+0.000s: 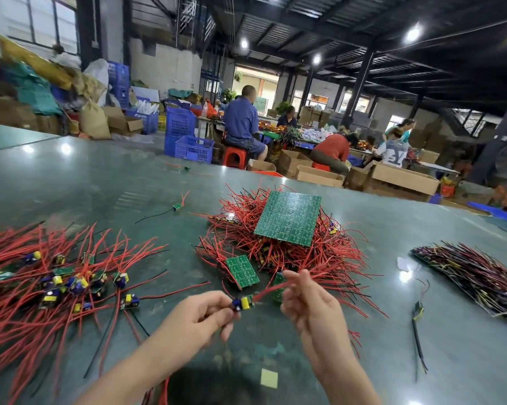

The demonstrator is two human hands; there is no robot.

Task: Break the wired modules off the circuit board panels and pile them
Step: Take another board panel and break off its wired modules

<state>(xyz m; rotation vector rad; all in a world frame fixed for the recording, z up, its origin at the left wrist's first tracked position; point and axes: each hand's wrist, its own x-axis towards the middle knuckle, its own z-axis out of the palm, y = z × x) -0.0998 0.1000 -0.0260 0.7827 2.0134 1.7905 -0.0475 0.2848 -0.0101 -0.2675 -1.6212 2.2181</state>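
My left hand [201, 315] pinches a small wired module [244, 302] with a yellow and a blue part, held just above the green table [100, 176]. Red wires run from the module up past my right hand [310, 305], whose fingers curl loosely beside them; whether it grips them I cannot tell. A large green circuit board panel [288, 217] lies tilted on a heap of red-wired panels [278, 244]. A smaller panel piece [242, 271] leans at the heap's near side. Separated modules lie in a pile [56, 282] at the left.
A bundle of dark-wired panels [474, 276] lies at the right. Stray modules [177, 206] and a loose one [418, 311] dot the table. A yellow square sticker [269, 377] lies near me. People work at tables beyond the far edge.
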